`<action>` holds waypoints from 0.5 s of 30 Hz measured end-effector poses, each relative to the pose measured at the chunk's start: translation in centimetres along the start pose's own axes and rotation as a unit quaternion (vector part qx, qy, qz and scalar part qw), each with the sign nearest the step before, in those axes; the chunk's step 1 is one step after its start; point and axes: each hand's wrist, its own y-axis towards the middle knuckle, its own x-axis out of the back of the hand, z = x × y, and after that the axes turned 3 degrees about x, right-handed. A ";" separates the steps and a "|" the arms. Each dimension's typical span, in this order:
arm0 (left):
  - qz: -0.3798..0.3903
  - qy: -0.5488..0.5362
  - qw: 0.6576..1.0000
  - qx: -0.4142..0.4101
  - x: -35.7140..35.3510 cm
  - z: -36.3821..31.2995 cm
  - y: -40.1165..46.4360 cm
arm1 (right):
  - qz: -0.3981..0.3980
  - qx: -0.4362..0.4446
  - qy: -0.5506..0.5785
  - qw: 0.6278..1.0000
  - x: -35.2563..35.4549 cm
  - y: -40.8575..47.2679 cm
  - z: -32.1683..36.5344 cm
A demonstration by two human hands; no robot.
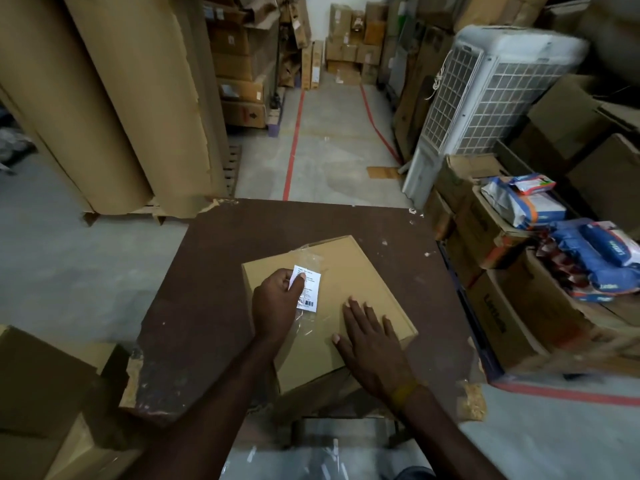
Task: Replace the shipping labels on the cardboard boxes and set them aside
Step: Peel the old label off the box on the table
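Head view – left hand (275,301) pinches label (306,287) on box (363,289), right hand (369,344) flat

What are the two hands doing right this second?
Left hand: fingers pinching the white label on the cardboard box.
Right hand: open, fingers flat on the box top.

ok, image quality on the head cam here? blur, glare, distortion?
Head view: dim light; strong wide-angle bending at the edges; motion blur smears the blue packets at right and the floor at the bottom edge; label text too soft to read, though its barcode shows; mild sheen on the clear tape; both hands fairly sharp.
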 end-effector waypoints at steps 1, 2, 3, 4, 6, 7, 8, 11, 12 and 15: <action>-0.001 0.012 1.000 -0.001 0.0 0.0 0.0 | 0.001 0.001 -0.007 1.000 -0.2 -0.6 0.2; -0.002 0.020 1.000 -0.005 -0.2 0.1 0.1 | 0.005 0.003 -0.015 1.000 -0.2 -0.9 0.2; -0.004 0.025 1.000 -0.008 -0.2 0.2 0.1 | 0.011 0.003 -0.016 1.000 0.0 -0.8 0.2; -0.007 0.027 0.999 -0.015 -0.3 0.2 0.1 | 0.014 0.002 -0.011 1.000 0.4 -0.2 0.2; -0.008 0.034 0.999 -0.029 -0.2 0.0 0.0 | 0.014 -0.005 -0.002 1.000 1.2 2.1 0.0; -0.006 0.039 0.999 -0.031 -0.1 -0.1 0.0 | 0.016 -0.009 -0.006 1.000 1.6 3.4 -0.1; -0.003 0.042 0.999 -0.033 -0.1 -0.2 0.0 | 0.015 -0.011 -0.012 1.000 1.8 4.5 -0.1; 0.000 0.055 0.998 -0.030 -0.1 -0.5 -0.1 | 0.010 -0.017 -0.014 1.000 1.9 6.0 0.1; -0.002 0.053 0.998 -0.027 -0.1 -0.5 0.0 | 0.012 -0.017 -0.011 1.000 1.8 5.7 0.2; -0.002 0.045 0.999 -0.025 0.1 -0.5 -0.1 | 0.012 -0.004 -0.003 1.000 1.0 2.6 0.5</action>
